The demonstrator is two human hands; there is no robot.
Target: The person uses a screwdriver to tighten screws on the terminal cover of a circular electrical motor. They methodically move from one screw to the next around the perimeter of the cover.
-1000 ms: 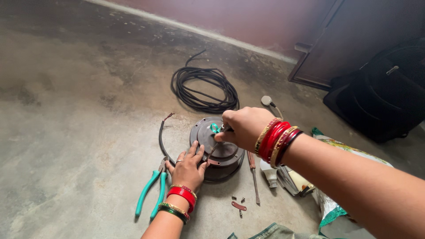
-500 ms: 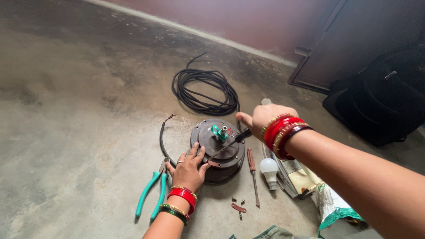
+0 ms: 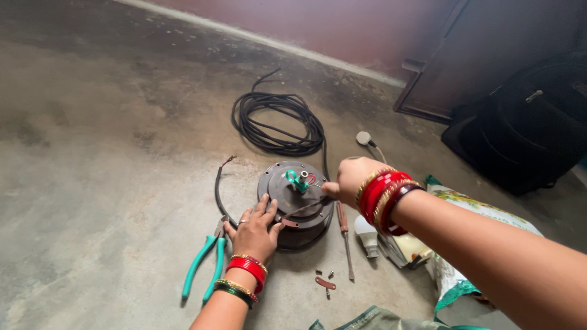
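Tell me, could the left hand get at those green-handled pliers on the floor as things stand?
Probably yes. The left hand rests on the round motor housing, and the pliers lie on the floor just beside its wrist, uncovered, with nothing between them.

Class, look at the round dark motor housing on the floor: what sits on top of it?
On the motor housing sit a green-wrapped centre shaft and thin wires; the left hand rests on its edge. Its underside is hidden.

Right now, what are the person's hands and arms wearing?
Both arms are bare, with no sleeves or gloves. The left hand has a ring on one finger, and its wrist wears red bangles with gold edging, then a green and gold bangle nearer the elbow. The right hand has a thick stack of red and gold bangles on its wrist.
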